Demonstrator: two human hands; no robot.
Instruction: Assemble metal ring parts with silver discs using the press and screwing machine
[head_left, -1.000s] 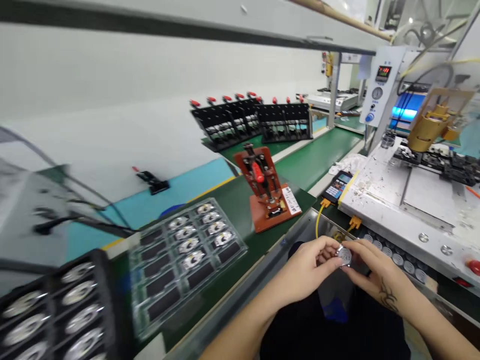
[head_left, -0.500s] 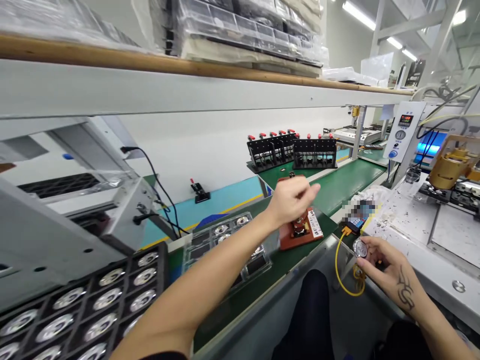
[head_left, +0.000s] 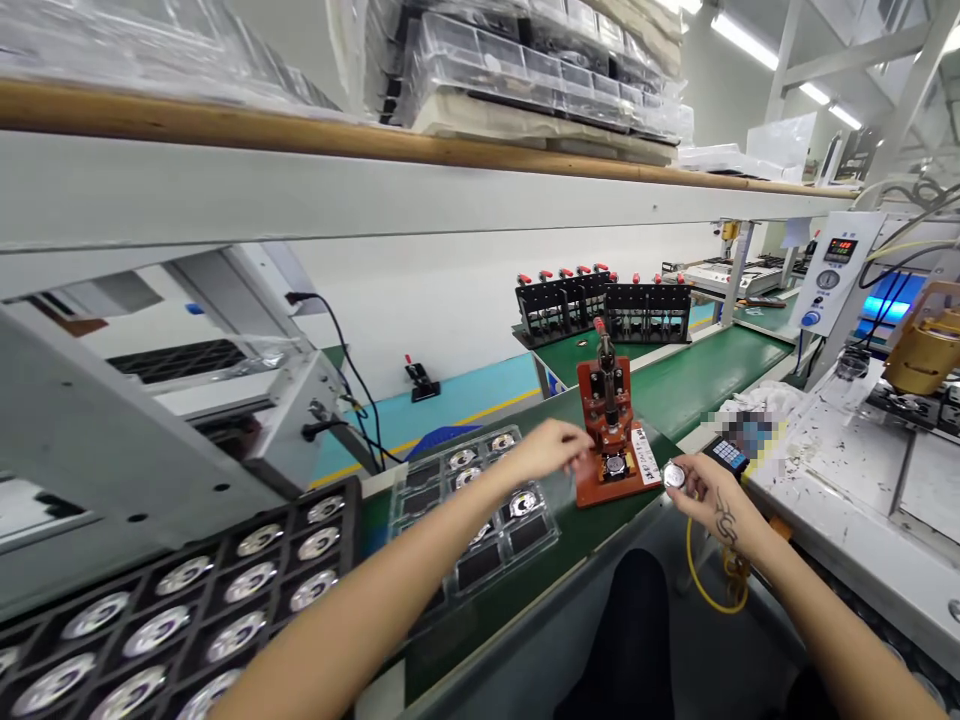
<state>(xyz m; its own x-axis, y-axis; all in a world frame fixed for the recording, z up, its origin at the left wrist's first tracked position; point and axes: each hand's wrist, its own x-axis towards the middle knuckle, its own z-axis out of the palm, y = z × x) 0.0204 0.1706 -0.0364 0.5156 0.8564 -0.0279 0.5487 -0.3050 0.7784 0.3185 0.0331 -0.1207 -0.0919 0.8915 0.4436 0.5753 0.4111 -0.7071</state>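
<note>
My left hand (head_left: pixel 553 450) is beside the red toggle-clamp fixture (head_left: pixel 594 492), its fingers loosely bent and apart near the base, with nothing visible in them. The fixture's lever (head_left: pixel 609 385) stands upright with a red tip, and a small dark part with a round centre (head_left: pixel 616 466) sits in the nest below it. To the right of the fixture, my right hand (head_left: pixel 705 495) pinches a round shiny metal part (head_left: pixel 674 476) between thumb and fingers. A clear plastic tray (head_left: pixel 546 532) with similar round parts in some compartments lies left of the fixture.
A black compartment tray (head_left: pixel 352 520) of round silver parts stands at lower left. Black clamp fixtures (head_left: pixel 649 312) with red handles stand beyond the green belt (head_left: pixel 705 375). A white machine bench (head_left: pixel 810 470) is at right, a loaded shelf (head_left: pixel 420 185) overhead.
My left hand has come down from the fixture's lever to beside its base. The lever and nest now show. My right hand has moved left toward the fixture with the round metal part.
</note>
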